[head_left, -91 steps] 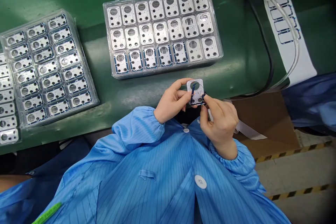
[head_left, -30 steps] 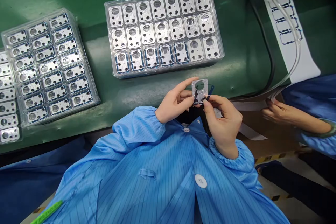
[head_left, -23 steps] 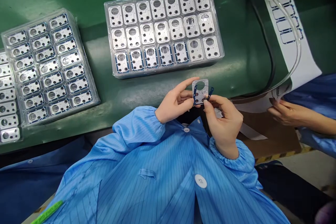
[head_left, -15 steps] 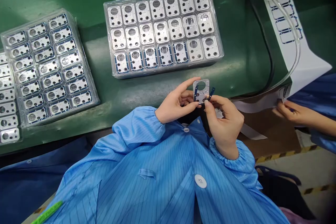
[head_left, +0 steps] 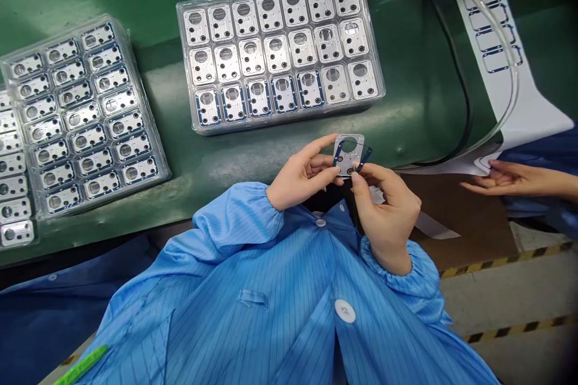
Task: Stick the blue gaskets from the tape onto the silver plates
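My left hand (head_left: 303, 174) grips a small silver metal plate (head_left: 350, 159) by its left side, just off the front edge of the table. The plate has one large round hole and smaller dark-ringed holes. At its right, the thumb and fingers of my right hand (head_left: 383, 207) pinch a thin dark-blue adhesive frame (head_left: 366, 156), which lies partly across the plate and sticks out past its right edge. Beyond my hands is a clear plastic tray (head_left: 289, 123) of similar plates; several in its nearest row carry blue frames.
More stacked trays (head_left: 165, 159) of plates with blue borders stand at the left. A white liner strip (head_left: 533, 96) bearing blue frames hangs at the right, beside a clear tube and a black cable (head_left: 460, 78). A co-worker's hand (head_left: 519, 179) is close to the strip's lower end.
The co-worker's hand has opened its fingers and released the liner strip's end. My hands keep nearly the same pose, with the plate shifted very slightly right.
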The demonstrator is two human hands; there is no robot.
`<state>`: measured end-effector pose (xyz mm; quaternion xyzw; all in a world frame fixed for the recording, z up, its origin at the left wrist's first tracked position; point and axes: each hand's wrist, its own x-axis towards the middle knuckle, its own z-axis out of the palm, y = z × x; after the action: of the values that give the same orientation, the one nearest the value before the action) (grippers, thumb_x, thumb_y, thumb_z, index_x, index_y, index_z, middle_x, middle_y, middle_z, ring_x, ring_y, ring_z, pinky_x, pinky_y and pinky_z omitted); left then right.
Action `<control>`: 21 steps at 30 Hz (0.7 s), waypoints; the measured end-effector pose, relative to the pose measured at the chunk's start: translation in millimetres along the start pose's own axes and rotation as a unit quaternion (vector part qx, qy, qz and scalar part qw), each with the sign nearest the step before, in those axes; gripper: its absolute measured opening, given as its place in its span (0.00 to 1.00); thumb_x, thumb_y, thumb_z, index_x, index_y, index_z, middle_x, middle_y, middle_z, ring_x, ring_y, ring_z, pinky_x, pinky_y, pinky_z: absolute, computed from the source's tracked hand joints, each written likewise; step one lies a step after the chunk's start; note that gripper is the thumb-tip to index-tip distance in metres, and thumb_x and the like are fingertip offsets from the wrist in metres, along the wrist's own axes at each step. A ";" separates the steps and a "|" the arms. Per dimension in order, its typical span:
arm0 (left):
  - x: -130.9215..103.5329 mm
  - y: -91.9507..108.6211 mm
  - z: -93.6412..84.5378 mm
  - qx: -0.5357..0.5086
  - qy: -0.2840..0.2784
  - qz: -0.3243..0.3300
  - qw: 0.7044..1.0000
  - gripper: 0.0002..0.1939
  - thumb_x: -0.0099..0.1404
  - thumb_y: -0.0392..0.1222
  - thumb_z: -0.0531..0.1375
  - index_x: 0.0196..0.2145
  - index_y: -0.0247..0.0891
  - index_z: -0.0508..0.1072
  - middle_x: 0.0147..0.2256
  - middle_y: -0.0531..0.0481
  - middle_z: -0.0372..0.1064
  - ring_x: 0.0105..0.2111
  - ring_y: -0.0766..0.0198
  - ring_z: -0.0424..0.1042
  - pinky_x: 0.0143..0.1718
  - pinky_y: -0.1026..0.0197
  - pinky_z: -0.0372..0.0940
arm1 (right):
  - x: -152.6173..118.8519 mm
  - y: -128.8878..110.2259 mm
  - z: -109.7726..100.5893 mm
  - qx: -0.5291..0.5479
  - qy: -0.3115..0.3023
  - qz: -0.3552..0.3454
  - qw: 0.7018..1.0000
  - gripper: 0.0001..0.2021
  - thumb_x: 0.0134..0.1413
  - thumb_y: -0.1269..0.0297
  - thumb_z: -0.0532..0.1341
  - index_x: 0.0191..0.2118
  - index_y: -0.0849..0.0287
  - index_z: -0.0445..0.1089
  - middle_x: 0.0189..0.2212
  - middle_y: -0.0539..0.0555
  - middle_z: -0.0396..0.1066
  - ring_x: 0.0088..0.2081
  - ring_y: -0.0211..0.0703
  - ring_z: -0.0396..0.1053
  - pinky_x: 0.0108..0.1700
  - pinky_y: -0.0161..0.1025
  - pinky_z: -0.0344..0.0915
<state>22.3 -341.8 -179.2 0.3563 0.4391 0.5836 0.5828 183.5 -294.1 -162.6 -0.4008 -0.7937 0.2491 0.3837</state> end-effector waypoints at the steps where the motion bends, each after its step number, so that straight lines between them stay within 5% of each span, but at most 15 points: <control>1: 0.3 0.6 -0.1 -0.001 0.003 -0.002 1.000 0.35 0.64 0.54 0.64 0.64 0.39 0.60 0.40 0.43 0.76 0.35 0.61 0.78 0.31 0.64 0.69 | 0.1 -0.4 -0.3 0.000 0.000 -0.001 1.000 0.06 0.60 0.66 0.63 0.42 0.56 0.76 0.34 0.53 0.79 0.33 0.43 0.76 0.37 0.41 0.75; 10: 0.4 6.6 0.0 -0.015 0.015 -0.020 1.000 0.29 0.67 0.50 0.59 0.62 0.36 0.63 0.39 0.45 0.77 0.34 0.63 0.76 0.31 0.64 0.68 | -0.2 -1.4 -1.6 0.004 -0.002 0.001 1.000 0.06 0.59 0.67 0.64 0.42 0.56 0.76 0.35 0.52 0.79 0.33 0.42 0.76 0.37 0.40 0.75; 21: 3.4 7.0 1.0 -0.002 0.021 -0.020 1.000 0.27 0.65 0.59 0.61 0.52 0.36 0.71 0.37 0.46 0.75 0.33 0.64 0.75 0.29 0.65 0.68 | -0.7 0.3 -0.1 0.006 0.008 0.012 1.000 0.06 0.60 0.64 0.63 0.41 0.56 0.76 0.34 0.52 0.80 0.30 0.42 0.76 0.36 0.40 0.75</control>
<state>20.4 -337.9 -172.7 0.3337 0.4570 0.5803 0.5857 183.9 -294.6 -163.0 -0.4103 -0.7842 0.2549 0.3895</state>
